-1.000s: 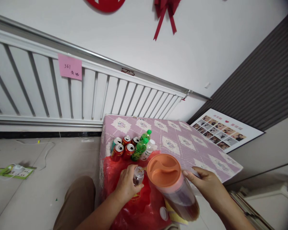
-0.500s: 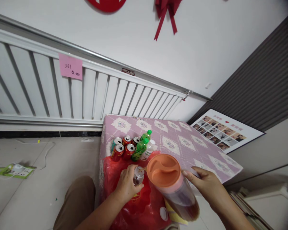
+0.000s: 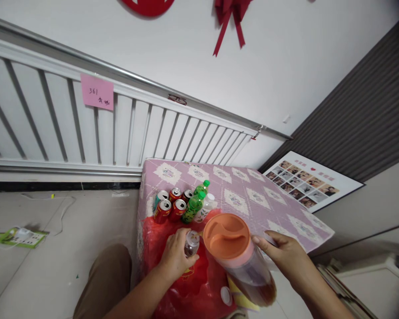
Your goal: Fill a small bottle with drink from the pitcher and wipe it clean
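Note:
My left hand point(image 3: 177, 252) is closed around a small clear bottle point(image 3: 193, 239) with an open mouth and dark liquid inside. In my right hand point(image 3: 284, 254) is the handle of a clear pitcher point(image 3: 249, 279) with an orange lid point(image 3: 226, 235). The pitcher is tilted, and its spout sits right beside the bottle's mouth, where a little brownish liquid shows. Brown liquid lies in the pitcher's lower part. Under both hands spreads a red plastic bag point(image 3: 179, 297), and a white cap point(image 3: 226, 295) rests on it.
Several opened drink cans point(image 3: 162, 211) stand behind my left hand, beside green-capped bottles point(image 3: 194, 206) and a white-capped bottle point(image 3: 206, 207). The purple patterned tablecloth point(image 3: 216, 186) reaches back to a white radiator point(image 3: 166, 137). A photo board point(image 3: 314, 181) leans at the right.
Both hands keep nearly the same positions, with the pitcher still tilted at the bottle. Only a very slight shift of the view shows.

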Tool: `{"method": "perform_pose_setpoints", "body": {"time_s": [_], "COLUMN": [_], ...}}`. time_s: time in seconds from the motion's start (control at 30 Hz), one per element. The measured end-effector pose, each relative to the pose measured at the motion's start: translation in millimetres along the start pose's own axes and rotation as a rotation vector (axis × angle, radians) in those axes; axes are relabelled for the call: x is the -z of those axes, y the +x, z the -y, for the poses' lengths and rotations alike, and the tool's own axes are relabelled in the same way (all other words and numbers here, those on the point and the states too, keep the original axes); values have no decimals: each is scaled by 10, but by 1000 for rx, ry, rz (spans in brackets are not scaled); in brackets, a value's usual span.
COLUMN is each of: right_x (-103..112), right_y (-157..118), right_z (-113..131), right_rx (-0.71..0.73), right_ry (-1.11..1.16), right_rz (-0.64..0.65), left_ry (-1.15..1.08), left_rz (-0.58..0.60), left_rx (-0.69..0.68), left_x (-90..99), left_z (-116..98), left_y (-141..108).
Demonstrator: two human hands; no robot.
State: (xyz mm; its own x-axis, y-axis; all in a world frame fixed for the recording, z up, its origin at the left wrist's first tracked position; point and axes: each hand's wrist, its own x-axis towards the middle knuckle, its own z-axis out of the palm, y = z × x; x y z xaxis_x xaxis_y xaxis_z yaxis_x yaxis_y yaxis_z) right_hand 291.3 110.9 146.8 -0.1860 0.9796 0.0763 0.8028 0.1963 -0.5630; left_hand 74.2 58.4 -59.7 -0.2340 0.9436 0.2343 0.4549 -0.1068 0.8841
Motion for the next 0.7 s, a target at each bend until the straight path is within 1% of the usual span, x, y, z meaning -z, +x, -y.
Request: {"method": "perform_pose_setpoints", "body": {"time_s": [0.37, 0.53, 0.7], "right_x": [0, -12, -29], "right_y": [12, 18, 25], "right_z": [-13, -5, -9], "right_rx": [46, 47, 40], "right_ry": [19, 23, 8], "right_rz": [-3, 12, -2], "left_ry": [-2, -5, -9], "left_rz": [-10, -1, -8], "left_rx": [1, 5, 2], "left_x": [-2, 15, 6], "left_z": [-1, -18, 1], "left_y": [-7, -4, -6]}}
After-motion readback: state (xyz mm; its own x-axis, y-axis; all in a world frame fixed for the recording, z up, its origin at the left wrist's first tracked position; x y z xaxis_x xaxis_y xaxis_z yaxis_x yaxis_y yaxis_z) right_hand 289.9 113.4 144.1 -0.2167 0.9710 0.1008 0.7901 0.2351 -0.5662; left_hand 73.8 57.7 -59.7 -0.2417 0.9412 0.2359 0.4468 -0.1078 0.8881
